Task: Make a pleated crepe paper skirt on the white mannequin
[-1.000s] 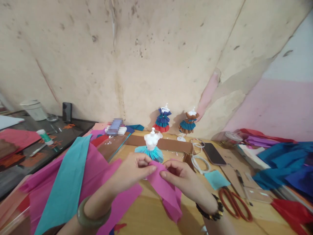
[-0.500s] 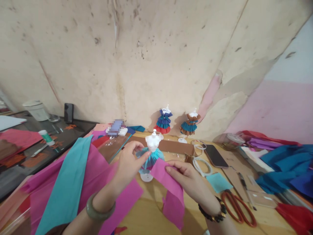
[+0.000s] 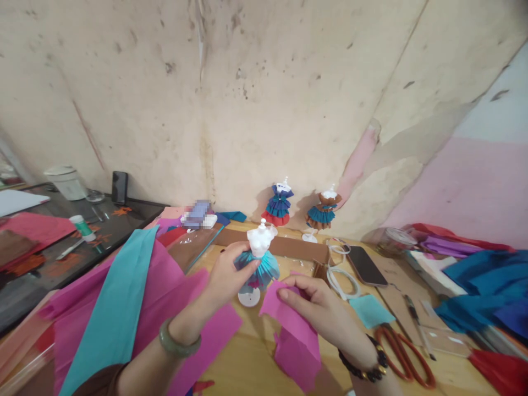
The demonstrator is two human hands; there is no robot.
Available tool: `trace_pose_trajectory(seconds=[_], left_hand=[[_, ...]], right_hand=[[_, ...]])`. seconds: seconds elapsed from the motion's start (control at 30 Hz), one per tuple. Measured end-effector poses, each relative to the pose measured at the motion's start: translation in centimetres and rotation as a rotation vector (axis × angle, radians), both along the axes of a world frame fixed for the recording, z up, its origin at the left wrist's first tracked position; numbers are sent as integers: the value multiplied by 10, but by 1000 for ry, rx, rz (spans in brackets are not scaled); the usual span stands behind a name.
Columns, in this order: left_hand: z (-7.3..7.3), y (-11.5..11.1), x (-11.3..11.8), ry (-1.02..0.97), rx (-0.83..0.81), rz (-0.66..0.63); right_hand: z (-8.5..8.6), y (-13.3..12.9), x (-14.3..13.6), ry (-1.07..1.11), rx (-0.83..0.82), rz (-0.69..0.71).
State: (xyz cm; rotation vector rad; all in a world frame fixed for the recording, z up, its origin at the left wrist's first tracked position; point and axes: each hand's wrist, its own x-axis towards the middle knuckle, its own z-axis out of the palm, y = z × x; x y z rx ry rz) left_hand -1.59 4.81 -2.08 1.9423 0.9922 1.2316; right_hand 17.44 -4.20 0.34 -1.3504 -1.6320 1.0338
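Observation:
A small white dress form [image 3: 260, 240] stands upright on its round base, wearing a pleated turquoise paper skirt [image 3: 269, 268]. My left hand [image 3: 231, 275] is closed on the skirt's left side at the waist, thumb in front and fingers partly hidden behind. To the right, my right hand [image 3: 315, 302] pinches a magenta crepe paper strip [image 3: 295, 341] between thumb and fingers. The strip's upper edge is just right of the skirt, and the rest hangs down toward the table.
Two dressed miniature forms, one blue and red [image 3: 277, 203] and one brown and teal [image 3: 322, 212], stand by the wall. Red-handled scissors [image 3: 406, 357], a phone [image 3: 367, 265] and a turquoise square [image 3: 372, 311] lie right. Magenta sheets [image 3: 165, 275] and a turquoise strip [image 3: 119, 308] spread left.
My right hand has drawn the magenta strip slightly right and down, away from the skirt. My left hand has closed in on the skirt's side. The view has shifted a little.

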Motion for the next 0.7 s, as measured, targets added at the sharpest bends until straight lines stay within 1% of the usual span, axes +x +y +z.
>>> trace_pose_trajectory(seconds=[0.13, 0.23, 0.37, 0.57, 0.7], left_hand=[[3, 2, -4, -1, -56, -78], [6, 2, -7, -12, -88, -119], [8, 3, -8, -35, -105, -147], [10, 3, -8, -48, -107, -182], [11, 2, -8, -52, -101, -166]], right_hand=[[-1, 1, 3, -11, 32, -31], [-5, 2, 6, -3, 60, -26], [-7, 1, 8, 3, 32, -19], [-5, 0, 6, -42, 99, -82], [-3, 0, 4, -63, 107, -88]])
